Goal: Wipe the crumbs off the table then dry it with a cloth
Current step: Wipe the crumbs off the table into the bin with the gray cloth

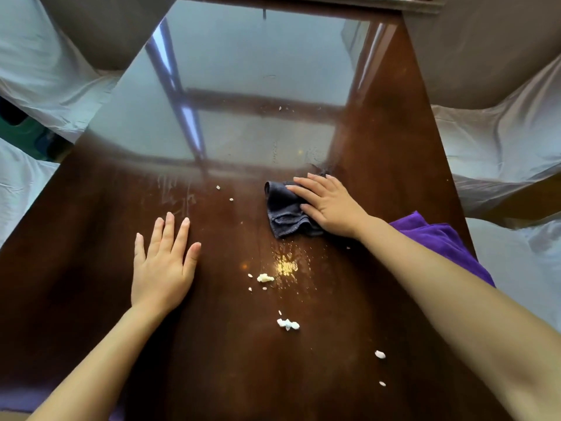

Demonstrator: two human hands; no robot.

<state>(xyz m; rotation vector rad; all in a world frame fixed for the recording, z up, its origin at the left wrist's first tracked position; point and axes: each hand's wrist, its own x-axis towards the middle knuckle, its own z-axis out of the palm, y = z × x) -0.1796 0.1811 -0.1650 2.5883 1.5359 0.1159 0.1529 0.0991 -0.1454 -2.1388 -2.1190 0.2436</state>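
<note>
On the glossy dark brown table [91, 238] lies a folded dark grey cloth [283, 212], right of centre. My right hand [329, 205] presses flat on the cloth's right part, fingers spread and pointing left. My left hand [164, 265] rests flat on the bare wood to the left, palm down, holding nothing. White crumbs [265, 278] lie in front of the cloth, with another clump [287, 324] nearer to me and loose bits [380, 354] further right. A few tiny crumbs [218, 187] lie left of the cloth. A wet, speckled patch [287, 265] glints just below the cloth.
A purple cloth [440, 241] lies at the table's right edge, partly under my right forearm. Chairs covered in white fabric [501, 141] stand on the right, and more white-covered seating [39, 74] on the left. The far tabletop reflects a window.
</note>
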